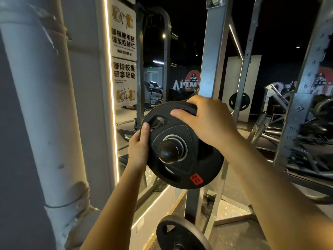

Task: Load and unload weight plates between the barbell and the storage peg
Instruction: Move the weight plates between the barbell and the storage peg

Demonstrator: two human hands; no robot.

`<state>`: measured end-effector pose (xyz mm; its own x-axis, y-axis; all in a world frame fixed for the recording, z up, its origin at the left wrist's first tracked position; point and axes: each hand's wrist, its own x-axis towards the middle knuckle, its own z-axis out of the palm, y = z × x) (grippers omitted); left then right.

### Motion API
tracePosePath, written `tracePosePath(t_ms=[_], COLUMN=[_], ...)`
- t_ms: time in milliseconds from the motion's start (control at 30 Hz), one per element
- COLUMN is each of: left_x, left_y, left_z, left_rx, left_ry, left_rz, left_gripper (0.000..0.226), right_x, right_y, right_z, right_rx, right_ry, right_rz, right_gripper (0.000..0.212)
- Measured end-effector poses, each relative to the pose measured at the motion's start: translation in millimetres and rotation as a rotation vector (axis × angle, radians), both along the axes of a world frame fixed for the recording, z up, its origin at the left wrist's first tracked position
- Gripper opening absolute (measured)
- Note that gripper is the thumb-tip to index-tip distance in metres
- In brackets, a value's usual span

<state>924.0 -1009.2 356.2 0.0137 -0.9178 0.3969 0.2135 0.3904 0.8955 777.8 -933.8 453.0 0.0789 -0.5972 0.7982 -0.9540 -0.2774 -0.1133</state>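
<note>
At the far left stands a white pipe against the wall, and beside it a lit mirror edge carrying two white signs with Chinese lettering and drawings of plates. Next comes the left hand, which grips the left rim of a black weight plate: its thumb lies on the plate's near face by a cut-out handle opening, and its fingers wrap behind the edge out of sight. The plate sits between the two hands, its face turned toward the camera and slightly tilted, with a red sticker near its lower edge. Through its centre hole pokes the rounded dark end of a storage peg, ringed by the hole's metal collar; the plate is on the peg. The right hand clamps the plate's upper right rim, fingers curled over the top edge and thumb pressed on the near face, forearm running down to the lower right. Behind the plate rises a grey metal rack upright. Below, near the bottom edge, a second black plate hangs on another peg. To the right lie dim gym machines.
</note>
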Motion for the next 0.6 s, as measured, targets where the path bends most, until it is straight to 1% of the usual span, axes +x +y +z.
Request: tracePosePath(t_ms=[100, 133, 233, 300, 367, 433, 467, 500, 567, 600], left_x=[4.2, 4.9, 7.7, 6.6, 3.2, -0.7, -3.4, -6.4, -11.5, -14.8], left_y=[0.0, 1.4, 4.6, 6.4, 6.0, 3.6, 0.9, -1.8, -6.1, -8.4], left_z=[16.8, 22.6, 36.2, 43.2, 44.7, 40.8, 38.7, 37.2, 32.2, 29.1], left_rx=[-0.068, -0.084, -0.109, -0.113, -0.111, -0.101, -0.094, -0.089, -0.08, -0.065], left_ry=[-0.1, -0.13, -0.183, -0.202, -0.199, -0.192, -0.178, -0.156, -0.096, -0.057], left_rz=[-0.012, -0.02, -0.052, -0.063, -0.037, 0.029, 0.06, 0.096, 0.162, 0.185], left_gripper=[0.034, 0.032, 0.03, 0.035, 0.04, 0.05, 0.052, 0.049, 0.044, 0.046], right_x=[-5.6, -6.7, -8.9, -7.5, -8.3, -9.8, -10.4, -10.3, -4.6, -0.6], right_y=[8.4, 9.8, 10.9, 12.5, 14.6, 17.6, 18.3, 16.3, 7.7, 2.3], right_z=[-24.1, -30.5, -47.1, -52.9, -52.9, -45.2, -38.8, -31.3, -14.4, -5.3], right_rx=[-0.173, -0.221, -0.342, -0.362, -0.321, -0.197, -0.123, -0.061, 0.02, 0.049], right_ry=[-0.112, -0.149, -0.208, -0.237, -0.255, -0.24, -0.211, -0.156, -0.03, 0.007], right_rz=[0.004, 0.017, -0.01, -0.013, 0.016, 0.015, -0.019, -0.079, -0.17, -0.177], right_gripper=[0.062, 0.063, 0.057, 0.054, 0.057, 0.066, 0.069, 0.07, 0.066, 0.063])
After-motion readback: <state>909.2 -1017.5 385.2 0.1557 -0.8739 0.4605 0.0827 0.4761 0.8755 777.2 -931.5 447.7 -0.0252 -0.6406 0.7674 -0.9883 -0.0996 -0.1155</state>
